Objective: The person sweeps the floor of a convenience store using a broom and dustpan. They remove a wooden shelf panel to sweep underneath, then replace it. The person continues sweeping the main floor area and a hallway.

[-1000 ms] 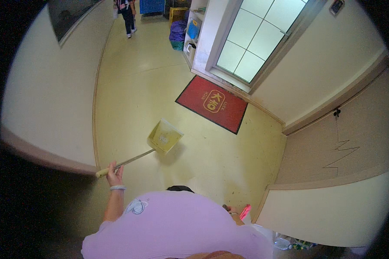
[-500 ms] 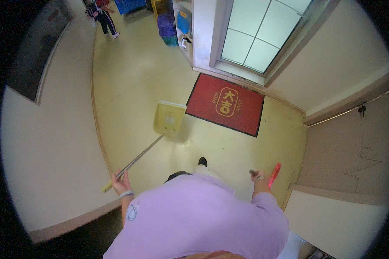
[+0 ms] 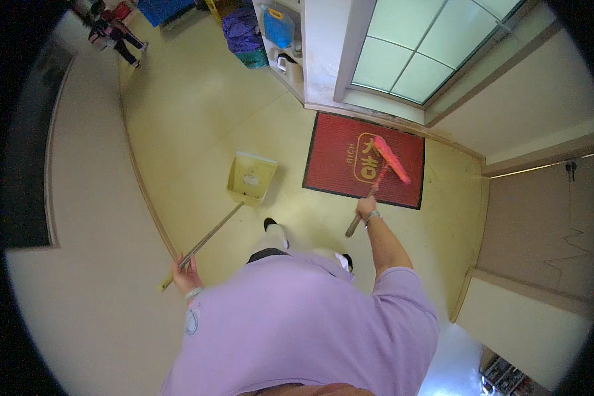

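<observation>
A yellow long-handled dustpan hangs at my left front, its pan tilted and holding a pale scrap. My left hand is closed on the upper part of its metal handle, beside the wall. Reaching forward, my right hand grips a broom by its brownish handle, whose end sticks out behind the fist. The broom's bright pink head is over the red doormat; I cannot tell whether the bristles touch it.
A low curved wall runs along my left. Beyond the mat is a window-paned door, with a storage shelf left of it. A purple bag stands by the shelf. Another person is at the far left. A brown door is at the right.
My right hand has swung forward and left, carrying the broom from beside me to over the doormat. The dustpan has shifted slightly left. My feet have moved, and the view has turned a little.
</observation>
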The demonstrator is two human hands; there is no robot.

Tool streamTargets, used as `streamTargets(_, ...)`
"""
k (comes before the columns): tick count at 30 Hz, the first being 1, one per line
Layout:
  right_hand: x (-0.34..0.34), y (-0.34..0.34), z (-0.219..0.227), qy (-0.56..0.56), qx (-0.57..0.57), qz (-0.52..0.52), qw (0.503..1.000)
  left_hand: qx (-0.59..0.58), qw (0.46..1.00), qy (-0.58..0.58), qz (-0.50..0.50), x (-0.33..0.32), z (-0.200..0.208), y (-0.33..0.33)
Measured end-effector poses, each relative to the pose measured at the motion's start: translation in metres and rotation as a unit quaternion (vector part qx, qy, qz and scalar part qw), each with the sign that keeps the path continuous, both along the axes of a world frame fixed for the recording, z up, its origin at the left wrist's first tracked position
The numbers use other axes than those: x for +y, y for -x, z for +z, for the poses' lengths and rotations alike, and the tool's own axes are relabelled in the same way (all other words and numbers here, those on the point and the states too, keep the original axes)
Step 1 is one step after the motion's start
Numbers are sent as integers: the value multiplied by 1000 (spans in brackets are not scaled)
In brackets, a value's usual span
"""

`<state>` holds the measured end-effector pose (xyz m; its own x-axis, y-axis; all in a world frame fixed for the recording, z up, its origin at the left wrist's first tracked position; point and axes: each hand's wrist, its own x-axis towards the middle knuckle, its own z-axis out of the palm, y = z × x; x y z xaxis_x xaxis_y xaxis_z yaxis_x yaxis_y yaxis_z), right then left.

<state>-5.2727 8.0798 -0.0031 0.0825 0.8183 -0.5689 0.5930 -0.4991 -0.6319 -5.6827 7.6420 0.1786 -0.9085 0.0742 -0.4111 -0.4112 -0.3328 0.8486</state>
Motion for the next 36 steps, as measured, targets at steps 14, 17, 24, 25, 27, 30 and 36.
streamTargets(14, 40, 5, 153, 77, 92, -158, 980, 9, 971, 58, -233, 277, 24, 249)
streamTargets(17, 135, 5, 114, 7, 50, -204, 978, 22, 967, 69, -245, 342, 20, 265)
streamTargets(24, 333, 1, 70, 80, -6, -331, 940, 24, 937, 118, -328, 478, 39, 296)
streamTargets(25, 349, 8, 61, 61, -42, -292, 954, 11, 934, 107, -341, 505, 26, 301)
streamTargets(27, 354, 36, 29, 58, -60, -280, 956, 19, 922, 118, -368, 537, 20, 309)
streamTargets(30, 282, 106, -5, 29, -188, -130, 973, 31, 900, 128, -416, 585, 16, 324)
streamTargets(36, 27, 244, 94, 184, -69, -44, 980, 40, 844, 153, -512, 668, 2, 369)
